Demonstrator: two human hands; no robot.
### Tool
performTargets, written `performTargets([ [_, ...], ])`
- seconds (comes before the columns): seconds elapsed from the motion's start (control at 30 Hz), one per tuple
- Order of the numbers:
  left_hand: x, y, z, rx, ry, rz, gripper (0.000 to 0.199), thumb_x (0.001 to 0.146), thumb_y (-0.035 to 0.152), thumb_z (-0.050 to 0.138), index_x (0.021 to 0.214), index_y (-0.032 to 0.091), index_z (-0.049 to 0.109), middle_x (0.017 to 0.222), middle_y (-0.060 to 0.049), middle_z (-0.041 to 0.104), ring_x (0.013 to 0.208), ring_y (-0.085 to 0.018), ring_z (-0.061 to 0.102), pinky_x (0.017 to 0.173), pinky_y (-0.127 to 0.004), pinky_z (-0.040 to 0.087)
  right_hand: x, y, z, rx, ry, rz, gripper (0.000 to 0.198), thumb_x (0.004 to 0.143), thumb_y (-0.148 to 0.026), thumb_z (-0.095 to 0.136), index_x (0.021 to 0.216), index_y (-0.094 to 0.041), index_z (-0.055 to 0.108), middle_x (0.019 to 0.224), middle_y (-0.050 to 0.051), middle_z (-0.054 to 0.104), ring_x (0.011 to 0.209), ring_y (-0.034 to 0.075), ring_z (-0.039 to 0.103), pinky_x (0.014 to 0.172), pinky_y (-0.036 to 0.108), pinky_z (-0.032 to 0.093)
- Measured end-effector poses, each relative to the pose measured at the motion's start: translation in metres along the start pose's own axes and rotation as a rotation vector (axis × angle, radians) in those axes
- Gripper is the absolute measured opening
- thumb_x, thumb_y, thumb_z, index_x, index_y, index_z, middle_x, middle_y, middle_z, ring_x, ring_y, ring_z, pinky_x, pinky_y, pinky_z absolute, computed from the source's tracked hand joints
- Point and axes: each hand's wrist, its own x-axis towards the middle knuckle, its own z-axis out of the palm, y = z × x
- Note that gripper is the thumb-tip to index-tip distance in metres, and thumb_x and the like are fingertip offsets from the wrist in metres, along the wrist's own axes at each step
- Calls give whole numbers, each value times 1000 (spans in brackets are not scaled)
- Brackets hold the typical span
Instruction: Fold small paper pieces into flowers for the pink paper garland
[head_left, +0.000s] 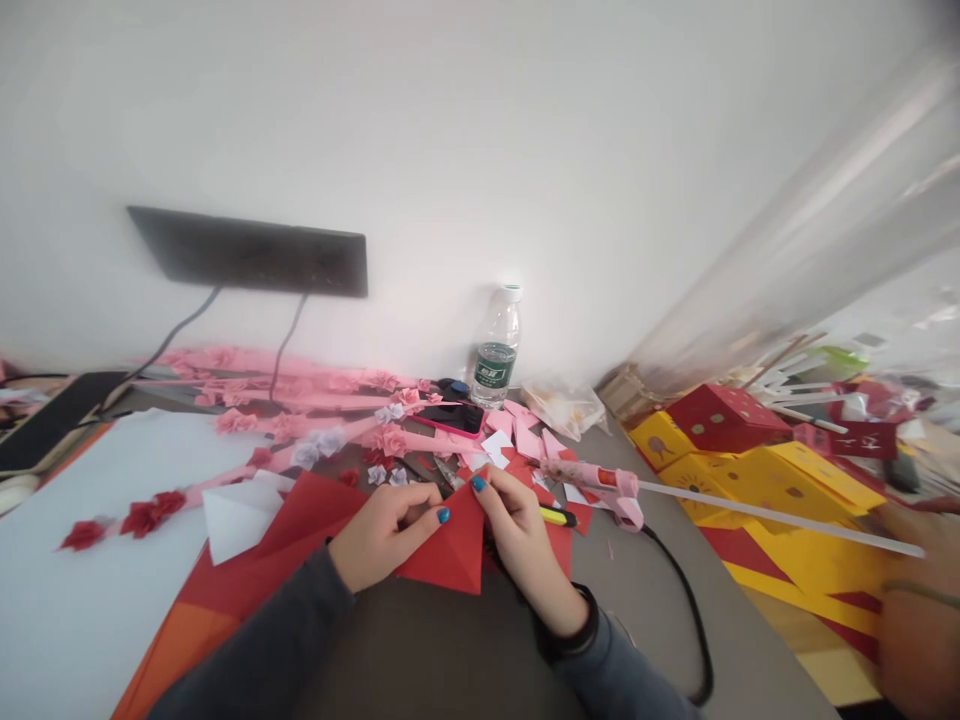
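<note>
A folded piece of red paper [448,548] is held between my two hands, above the grey table. My left hand [386,530] pinches its left side, thumb on top. At its upper right edge, my right hand [517,520] grips it with the thumb pressed on the paper. Larger red sheets [255,555] lie under my left forearm. Just right of my right hand are a pink hot glue gun [596,480] with a long white glue stick [780,518] and a yellow-and-black cutter [556,516]. Scissors [448,472] lie partly hidden behind the red paper.
Pink paper-flower stems [300,405] lie along the wall, beside a phone [454,420] and a water bottle [496,350]. White sheets [67,560] cover the left. Yellow boxes [780,480] stand right, near another person's blurred hand [919,590]. The glue gun's black cord [694,600] curves forward.
</note>
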Motion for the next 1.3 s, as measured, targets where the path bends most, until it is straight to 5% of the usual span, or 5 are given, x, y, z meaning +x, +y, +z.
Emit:
performTargets([
  [0.17,-1,0,1,38,13,33,35,93,40,43,66,19,39,59,6,31,53,-10,30,51,-23,24,2,0,-1,27,40,3,41,91,-50,53,64,-20,44,60,-4,37,55,11,32,51,24,28],
  [0.5,0,-6,1,-47,234,12,31,93,40,44,71,19,45,61,5,37,57,-11,36,53,-23,28,0,-7,4,0,-308,104,36,91,-50,54,75,-17,57,69,0,53,60,12,42,55,24,35],
  [0.87,2,-5,2,-301,241,-74,40,85,54,54,68,20,42,54,8,34,47,-7,31,44,-19,24,4,-4,-1,-26,-160,113,45,88,-56,55,64,-21,41,58,-6,35,53,10,28,49,24,23],
  [1.07,1,-2,0,-357,24,-200,44,82,61,57,73,20,48,47,3,59,31,-8,42,33,-18,29,6,-1,-3,28,-46,95,46,86,-57,58,63,-21,41,59,-6,35,53,10,28,49,24,23],
  [1.3,1,-3,-3,-443,-147,-259,55,79,67,57,55,18,47,37,3,53,25,-4,32,28,-16,21,6,7,-5,143,64,183,45,79,-54,66,60,-20,43,57,-5,38,53,10,29,48,23,24],
])
